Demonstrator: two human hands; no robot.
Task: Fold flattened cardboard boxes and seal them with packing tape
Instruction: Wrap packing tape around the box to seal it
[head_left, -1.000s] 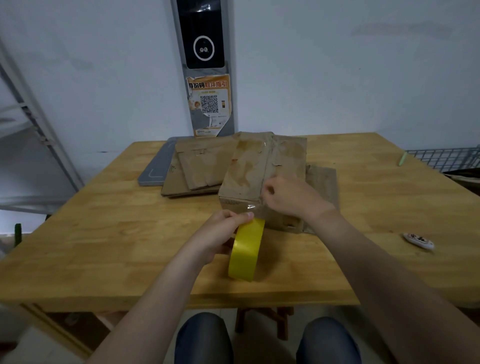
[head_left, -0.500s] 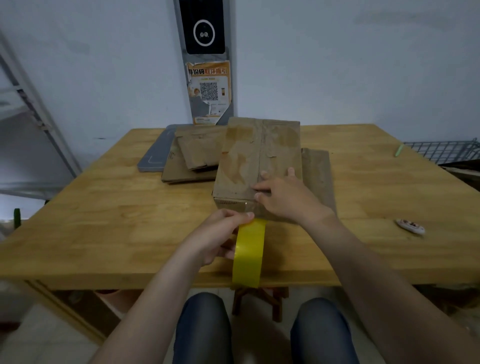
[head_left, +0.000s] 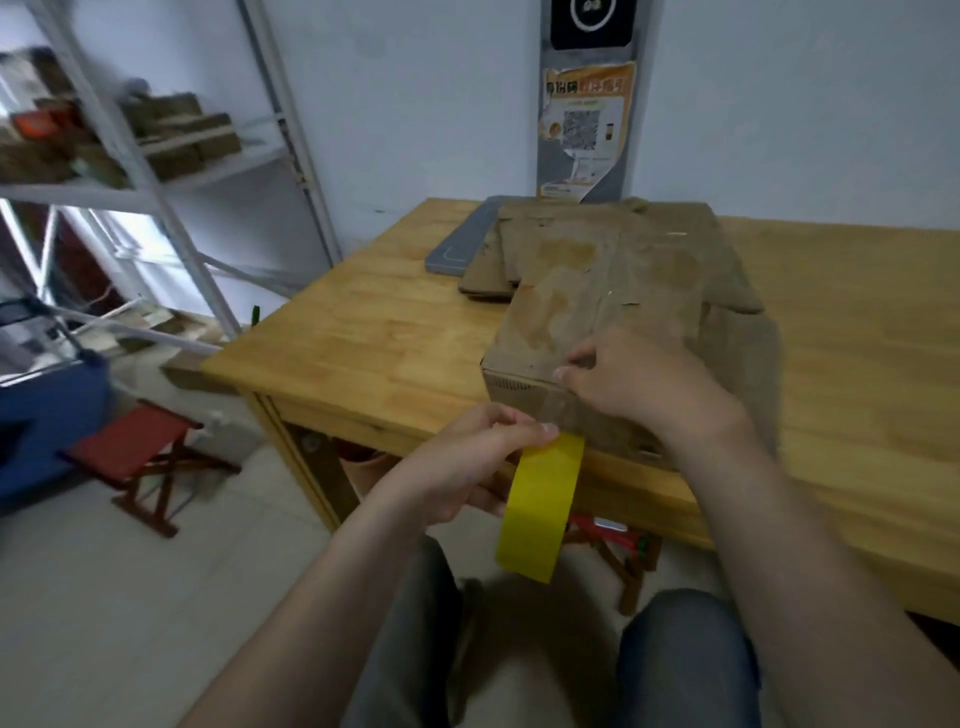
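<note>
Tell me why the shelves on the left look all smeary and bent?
Head view: the metal shelves are smeared by blur and lean because the wide lens bends the edges; the yellow tape roll and cardboard box in the middle look sharper; bright light glares behind the shelves.

Single view, head-worn, wide-angle. Faces forward and down from above the seated person's lap, across the near left corner of the wooden table (head_left: 374, 332) toward the wall (head_left: 441, 104). Close range: left hand (head_left: 467, 462) and right hand (head_left: 639, 384) sit mid-frame.
</note>
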